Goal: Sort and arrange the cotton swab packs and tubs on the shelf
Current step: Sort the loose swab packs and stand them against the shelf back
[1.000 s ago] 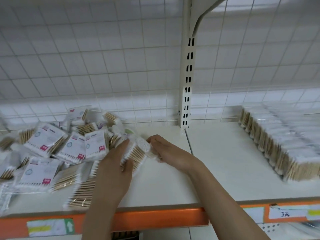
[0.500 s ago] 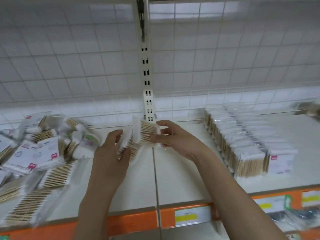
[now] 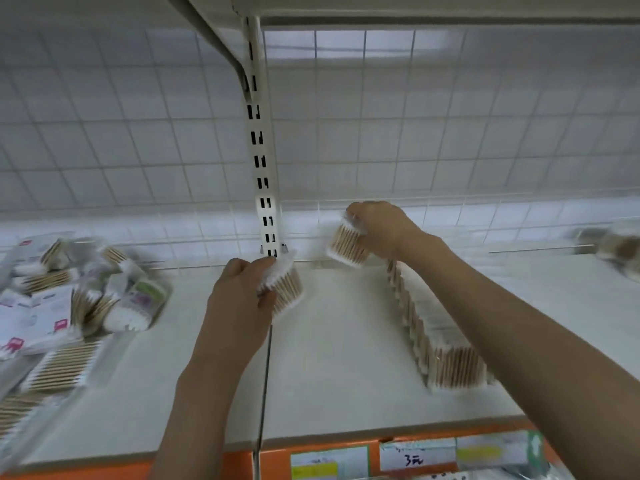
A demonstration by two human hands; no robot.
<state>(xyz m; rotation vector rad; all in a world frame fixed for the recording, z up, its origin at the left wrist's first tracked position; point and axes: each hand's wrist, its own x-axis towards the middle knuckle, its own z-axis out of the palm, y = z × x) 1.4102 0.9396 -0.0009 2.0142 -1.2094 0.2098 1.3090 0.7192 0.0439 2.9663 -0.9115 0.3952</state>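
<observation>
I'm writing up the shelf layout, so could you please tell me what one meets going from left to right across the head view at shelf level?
Loose pile of swab packs → left hand holding a swab pack → right hand holding another swab pack → upright row of swab packs → blurred items at the far right edge.

A loose heap of swab packs [image 3: 52,306] lay on the left part of the shelf [image 3: 339,358], from its back edge to its front edge, with a tub [image 3: 135,306] lying on its side at the heap's right. A row of packs [image 3: 436,334] stood on edge on the right part, running from the back edge toward the front edge. Between heap and row, the left hand [image 3: 239,299] held one pack [image 3: 284,285] before the upright post [image 3: 263,161]. The right hand [image 3: 381,226] held another pack [image 3: 346,244] above the row's back end. More packs [image 3: 616,247], blurred, lay near the far right back edge. Price labels [image 3: 415,459] sat on the front edge.
</observation>
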